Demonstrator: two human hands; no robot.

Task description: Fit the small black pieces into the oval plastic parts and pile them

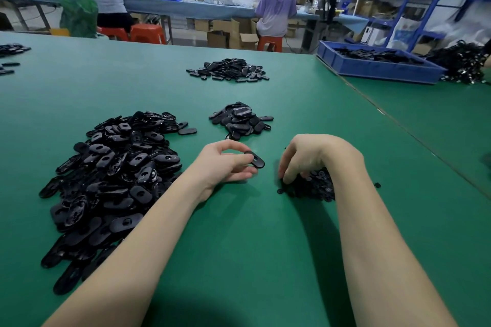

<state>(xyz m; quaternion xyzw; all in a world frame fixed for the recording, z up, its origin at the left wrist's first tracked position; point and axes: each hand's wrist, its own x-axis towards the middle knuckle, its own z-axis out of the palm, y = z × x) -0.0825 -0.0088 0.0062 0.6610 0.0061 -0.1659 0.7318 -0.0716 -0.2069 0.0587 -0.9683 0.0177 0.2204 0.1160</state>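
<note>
My left hand [225, 164] pinches one black oval plastic part [255, 160] between thumb and fingers, just above the green table [239, 247]. My right hand [308, 156] reaches down with curled fingers into a heap of small black pieces [313, 186]; whether it holds one is hidden under the fingers. A large heap of oval parts [111, 175] lies to the left of my left forearm. A smaller pile of oval parts [240, 119] sits just beyond my hands.
Another pile of black parts [228, 69] lies farther back on the table, and a few more [10, 54] at the far left edge. A blue bin [380, 68] of black parts stands at the right rear. People sit at a workbench beyond.
</note>
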